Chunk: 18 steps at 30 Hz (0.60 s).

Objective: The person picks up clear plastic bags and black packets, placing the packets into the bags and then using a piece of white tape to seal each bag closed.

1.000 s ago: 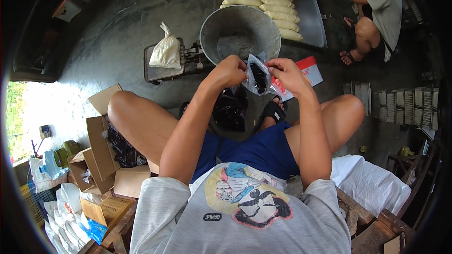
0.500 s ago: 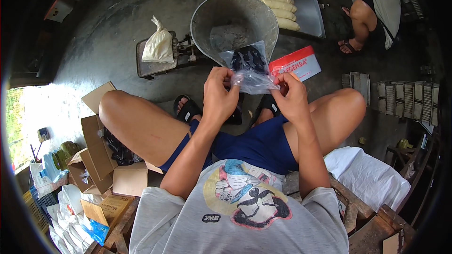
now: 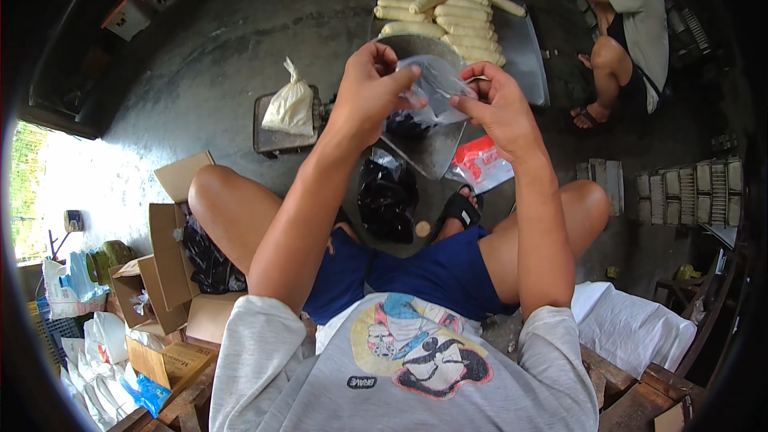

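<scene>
In front of me, above a grey metal scoop-shaped pan (image 3: 436,156), I hold up a clear plastic bag (image 3: 436,84) by its spread mouth. My left hand (image 3: 372,88) grips the bag's left edge between thumb and fingers. On the other side, my right hand (image 3: 498,106) pinches the right edge. Something dark (image 3: 408,126) shows under the bag's lower left part; its kind is unclear, partly hidden by my left hand. A red and white packet (image 3: 482,164) lies beside the pan, below my right hand.
A black plastic bag (image 3: 387,200) stands between my feet. At left, a tied bag of pale contents (image 3: 290,109) sits on a scale (image 3: 272,140). Pale dough rolls (image 3: 468,26) lie on a metal tray (image 3: 524,56). Another person (image 3: 640,16) squats at upper right.
Both hands have risen and moved away from my body with the clear bag, whose mouth is now spread wider. The black bag between my feet has come into sight.
</scene>
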Tool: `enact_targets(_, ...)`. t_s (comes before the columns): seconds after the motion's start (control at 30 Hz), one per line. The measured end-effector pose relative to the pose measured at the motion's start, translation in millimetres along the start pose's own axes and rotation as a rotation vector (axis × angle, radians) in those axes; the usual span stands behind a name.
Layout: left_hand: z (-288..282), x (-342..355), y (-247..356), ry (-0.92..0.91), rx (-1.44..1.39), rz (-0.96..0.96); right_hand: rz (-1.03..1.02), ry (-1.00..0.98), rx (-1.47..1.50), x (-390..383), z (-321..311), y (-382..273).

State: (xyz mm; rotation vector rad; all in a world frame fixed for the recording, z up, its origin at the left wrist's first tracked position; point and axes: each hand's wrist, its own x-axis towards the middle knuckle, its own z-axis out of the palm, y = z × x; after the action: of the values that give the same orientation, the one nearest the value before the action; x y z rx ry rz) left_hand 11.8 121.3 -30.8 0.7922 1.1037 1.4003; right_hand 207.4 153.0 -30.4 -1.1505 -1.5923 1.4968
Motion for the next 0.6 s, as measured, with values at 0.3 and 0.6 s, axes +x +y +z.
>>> enact_targets(0.3,-15.0,10.1,39.5,0.178,0.897,0.428,-0.192,0.208,-0.395,-3.4,5.3,-42.9)
enact_targets(0.6,-16.1,13.4,42.8,-0.024,0.591,0.065,-0.219,0.134,-0.448,11.3,-8.1,-30.7)
